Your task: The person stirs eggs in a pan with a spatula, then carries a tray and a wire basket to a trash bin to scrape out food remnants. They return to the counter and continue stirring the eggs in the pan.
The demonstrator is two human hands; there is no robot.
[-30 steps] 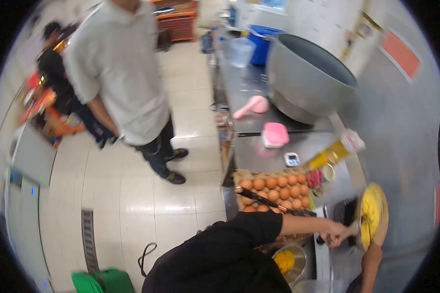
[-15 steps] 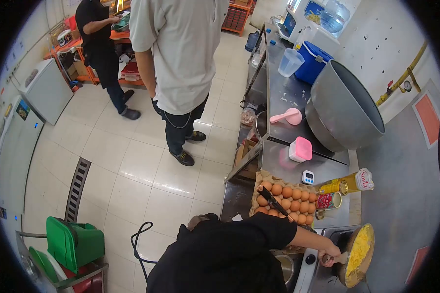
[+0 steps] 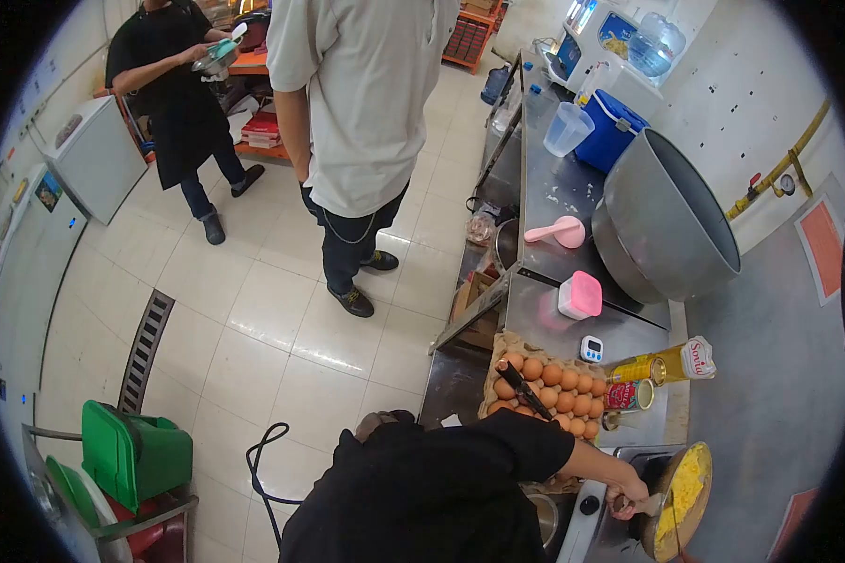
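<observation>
My left hand (image 3: 626, 496) is closed around the handle of a frying pan (image 3: 707, 493), at the lower right over the stove (image 3: 584, 521). The pan is tilted, and soft yellow egg (image 3: 688, 483) spreads across it. A thin dark stick (image 3: 676, 525) reaches into the pan from the bottom edge; whatever holds it is hidden. My right hand is out of sight. Close to my left forearm lies a cardboard tray (image 3: 509, 343) of brown eggs (image 3: 563, 402), with a dark-handled utensil (image 3: 523, 388) resting on top.
Beyond the tray stand tins (image 3: 629, 395), an oil bottle (image 3: 697, 358), a timer (image 3: 591, 349), a pink-lidded tub (image 3: 580, 295) and a large grey metal bowl (image 3: 671, 216). Two people stand behind, one in a light shirt (image 3: 361, 103). A green bin (image 3: 136, 460) is at lower left.
The thin stick has come into view in the pan, and the pan has shifted slightly left. The far person in black has turned and now shows a metal bowl in their hands.
</observation>
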